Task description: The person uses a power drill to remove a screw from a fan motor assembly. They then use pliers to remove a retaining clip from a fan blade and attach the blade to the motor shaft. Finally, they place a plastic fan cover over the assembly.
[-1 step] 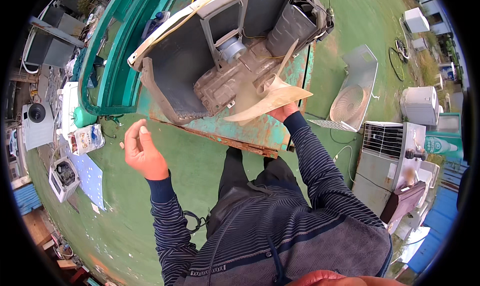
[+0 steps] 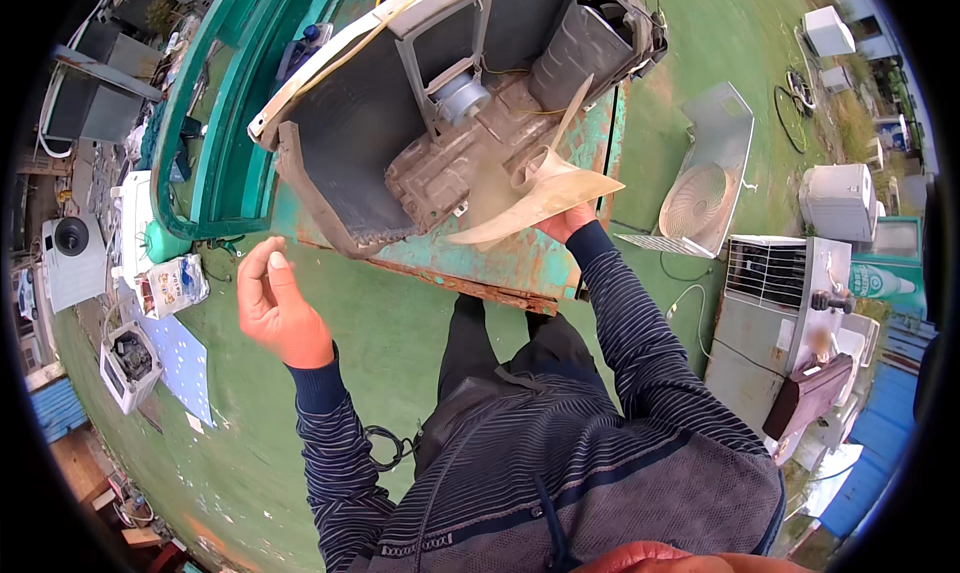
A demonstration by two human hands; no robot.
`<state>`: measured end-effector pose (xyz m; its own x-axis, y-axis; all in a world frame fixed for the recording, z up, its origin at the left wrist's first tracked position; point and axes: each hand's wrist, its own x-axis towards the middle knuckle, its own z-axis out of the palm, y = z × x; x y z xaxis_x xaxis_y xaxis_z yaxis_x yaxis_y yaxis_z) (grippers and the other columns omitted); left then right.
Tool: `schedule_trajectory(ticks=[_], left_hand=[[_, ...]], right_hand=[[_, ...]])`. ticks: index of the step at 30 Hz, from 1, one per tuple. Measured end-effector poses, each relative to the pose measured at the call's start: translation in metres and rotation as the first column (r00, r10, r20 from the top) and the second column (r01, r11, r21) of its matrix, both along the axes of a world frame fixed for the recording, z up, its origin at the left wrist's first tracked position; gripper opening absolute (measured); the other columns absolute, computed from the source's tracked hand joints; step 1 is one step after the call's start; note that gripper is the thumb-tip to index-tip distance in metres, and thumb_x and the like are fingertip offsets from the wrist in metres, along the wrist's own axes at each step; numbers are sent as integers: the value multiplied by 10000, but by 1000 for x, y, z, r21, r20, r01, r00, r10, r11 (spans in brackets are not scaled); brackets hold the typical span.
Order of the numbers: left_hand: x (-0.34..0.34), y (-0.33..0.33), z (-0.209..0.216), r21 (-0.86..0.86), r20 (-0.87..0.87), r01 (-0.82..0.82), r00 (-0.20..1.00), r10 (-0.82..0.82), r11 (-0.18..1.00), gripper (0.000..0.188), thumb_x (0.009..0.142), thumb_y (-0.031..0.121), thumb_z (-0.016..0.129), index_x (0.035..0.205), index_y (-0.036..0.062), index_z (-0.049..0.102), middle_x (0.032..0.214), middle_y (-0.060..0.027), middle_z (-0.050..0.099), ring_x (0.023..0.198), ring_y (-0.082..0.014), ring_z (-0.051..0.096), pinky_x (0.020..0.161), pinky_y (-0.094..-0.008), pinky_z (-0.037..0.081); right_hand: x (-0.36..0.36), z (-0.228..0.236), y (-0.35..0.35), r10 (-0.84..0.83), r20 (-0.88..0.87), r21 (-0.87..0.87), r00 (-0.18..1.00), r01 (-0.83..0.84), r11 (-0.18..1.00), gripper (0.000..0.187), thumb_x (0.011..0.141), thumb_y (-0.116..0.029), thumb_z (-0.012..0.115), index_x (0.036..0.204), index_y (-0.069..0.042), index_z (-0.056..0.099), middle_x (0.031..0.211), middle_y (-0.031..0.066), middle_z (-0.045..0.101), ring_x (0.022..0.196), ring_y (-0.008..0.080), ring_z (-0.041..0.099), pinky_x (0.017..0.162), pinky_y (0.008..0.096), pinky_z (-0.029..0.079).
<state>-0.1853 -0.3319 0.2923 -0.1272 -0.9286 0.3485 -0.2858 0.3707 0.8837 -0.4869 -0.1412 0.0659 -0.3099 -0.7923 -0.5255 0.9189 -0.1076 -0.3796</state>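
My right hand (image 2: 568,221) grips a beige plastic fan blade (image 2: 545,201) by one of its wings, in front of an opened air-conditioner outdoor unit (image 2: 325,163). Inside that casing a silvery fan motor (image 2: 462,100) is fixed to a metal bracket, its bare shaft pointing toward me. Dirt cakes the unit's base pan (image 2: 440,168). Off to the left, away from the unit, my left hand (image 2: 285,308) is raised with thumb and fingers drawn together. Whatever it may hold is too small or hidden to make out.
The unit rests on a rusty green workbench (image 2: 470,283). At left stands a teal metal frame (image 2: 215,173). A detached casing panel with round grille (image 2: 710,173) lies on the green floor to the right, near a grey appliance (image 2: 765,323). A coiled cable (image 2: 390,448) hangs beside my leg.
My left hand has shifted slightly left and its fingers have turned a little. The fan blade in my right hand has hardly moved.
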Motion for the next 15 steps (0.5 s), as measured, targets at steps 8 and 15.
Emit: schedule_trajectory(ticks=[8,15], left_hand=[[-177,8,-56,665,-222,488,852,-474,566,259,912,234,705,965,-19,703,762,8,646,636,-50,539,560,-226,427],[-260,-49,-249,779,374,12,793,-481,627,406,811,343,770,875,-56,733,793,-135,730,726,-199,682,728,-360,533]], right_hand=[[1,-59,11,-159,100,-83,982,167,982,485,951,-475,577,1300,-139,567,1266,57,633,1141,267,606,1008,490,477],[18,-95,27,-342,25,-114,939,342,933,494,978,-446,526,1360,-134,502,1311,52,606,1125,261,614,998,463,483]])
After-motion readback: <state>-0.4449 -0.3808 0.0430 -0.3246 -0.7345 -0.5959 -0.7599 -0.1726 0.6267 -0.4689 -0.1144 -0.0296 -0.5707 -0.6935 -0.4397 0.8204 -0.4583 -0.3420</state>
